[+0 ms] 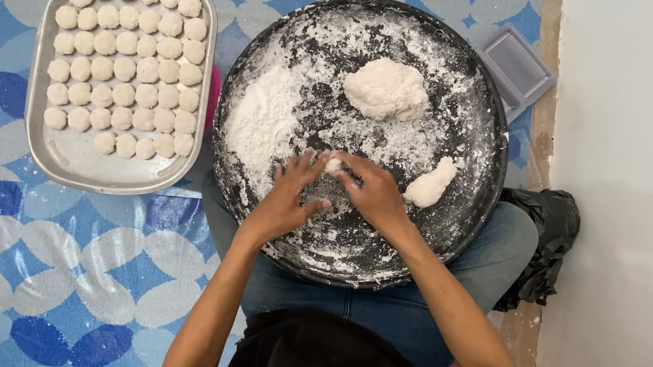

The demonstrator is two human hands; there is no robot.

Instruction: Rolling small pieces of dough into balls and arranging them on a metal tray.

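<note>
- Hands met over a floured round pan (480, 127) on the lap: right hand (374, 193) pinched a small dough piece (334, 165), left hand (291, 196) lay spread, holding nothing.
- Shaping step seemingly underway; next, the piece would need rounding to match the balls on the tray (75, 159).

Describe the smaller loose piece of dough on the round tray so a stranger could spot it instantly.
Find the big round dark tray dusted with flour on the person's lap. At its right edge, just beyond the right hand, lies the elongated dough piece. Unlike the large rounded dough lump higher up, it is small and log-shaped.
</note>
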